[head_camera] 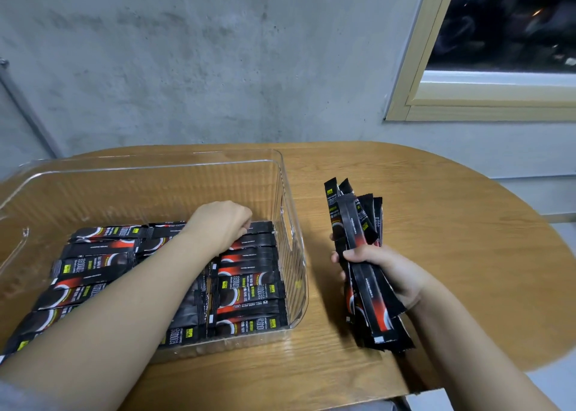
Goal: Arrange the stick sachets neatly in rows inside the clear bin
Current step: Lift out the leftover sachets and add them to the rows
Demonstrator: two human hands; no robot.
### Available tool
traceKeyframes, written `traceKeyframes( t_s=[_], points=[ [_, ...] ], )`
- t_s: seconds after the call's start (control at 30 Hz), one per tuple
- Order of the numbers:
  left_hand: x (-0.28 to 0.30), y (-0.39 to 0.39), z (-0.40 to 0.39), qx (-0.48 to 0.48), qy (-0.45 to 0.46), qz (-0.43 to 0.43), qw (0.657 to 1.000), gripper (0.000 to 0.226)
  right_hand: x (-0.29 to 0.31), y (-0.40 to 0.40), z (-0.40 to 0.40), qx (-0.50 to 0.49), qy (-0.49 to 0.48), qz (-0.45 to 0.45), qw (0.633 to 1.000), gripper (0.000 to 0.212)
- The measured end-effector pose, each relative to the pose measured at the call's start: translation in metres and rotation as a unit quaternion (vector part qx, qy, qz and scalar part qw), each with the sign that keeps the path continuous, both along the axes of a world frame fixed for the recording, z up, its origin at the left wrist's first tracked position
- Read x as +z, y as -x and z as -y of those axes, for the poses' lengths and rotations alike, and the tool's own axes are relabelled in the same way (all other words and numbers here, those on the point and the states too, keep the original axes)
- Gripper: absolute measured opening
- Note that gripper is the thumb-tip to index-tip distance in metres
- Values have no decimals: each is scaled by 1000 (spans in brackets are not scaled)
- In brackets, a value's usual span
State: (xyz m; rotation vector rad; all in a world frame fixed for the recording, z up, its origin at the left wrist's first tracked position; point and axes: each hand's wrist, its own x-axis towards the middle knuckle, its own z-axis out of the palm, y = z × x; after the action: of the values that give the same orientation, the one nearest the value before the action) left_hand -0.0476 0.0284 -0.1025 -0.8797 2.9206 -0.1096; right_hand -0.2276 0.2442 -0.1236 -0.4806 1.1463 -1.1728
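Roughly half done, by my estimate: the clear bin (290, 211) already holds rows of stick sachets (249, 289) flat across its floor, with room left toward the far wall. The left hand (223, 223) reaches inside, fingers curled at a sachet in the far row, apparently seating it. The right hand (378, 270) grips a bundle of sachets (358, 223) above the table (452, 223), not yet placed.
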Motion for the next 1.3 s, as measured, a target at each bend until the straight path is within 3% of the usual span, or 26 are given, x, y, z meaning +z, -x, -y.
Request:
traceKeyframes(
  t_s=[0.1,0.17,0.23,0.3,0.43,0.63,0.9,1.17,1.3],
  points=[
    [15,-4,-4,14,-2,-61,998,8,20,-9,-6,-42,-8,-117,992,32],
    [31,-8,-14,15,-2,-180,984,7,33,-15,-11,-44,3,-195,980,37],
    [48,-10,-33,-16,-15,-335,942,6,44,-21,-16,-39,14,-266,963,48],
    [64,-9,-53,-85,-35,-423,902,7,54,-26,-19,-32,22,-338,940,44],
    [73,-4,-78,-180,-118,-390,895,37,68,-37,-20,-25,26,-439,898,28],
    [70,4,-84,-160,-130,-379,902,62,85,-49,-19,-18,52,-474,879,21],
    [78,0,-76,-162,-282,-410,852,52,102,-55,-8,-17,79,-523,848,25],
    [81,-8,-73,-149,-324,-475,804,37,104,-61,2,-3,77,-573,816,20],
    [80,-11,-69,-128,-328,-492,796,34,104,-63,3,4,75,-589,805,20]
  ],
)
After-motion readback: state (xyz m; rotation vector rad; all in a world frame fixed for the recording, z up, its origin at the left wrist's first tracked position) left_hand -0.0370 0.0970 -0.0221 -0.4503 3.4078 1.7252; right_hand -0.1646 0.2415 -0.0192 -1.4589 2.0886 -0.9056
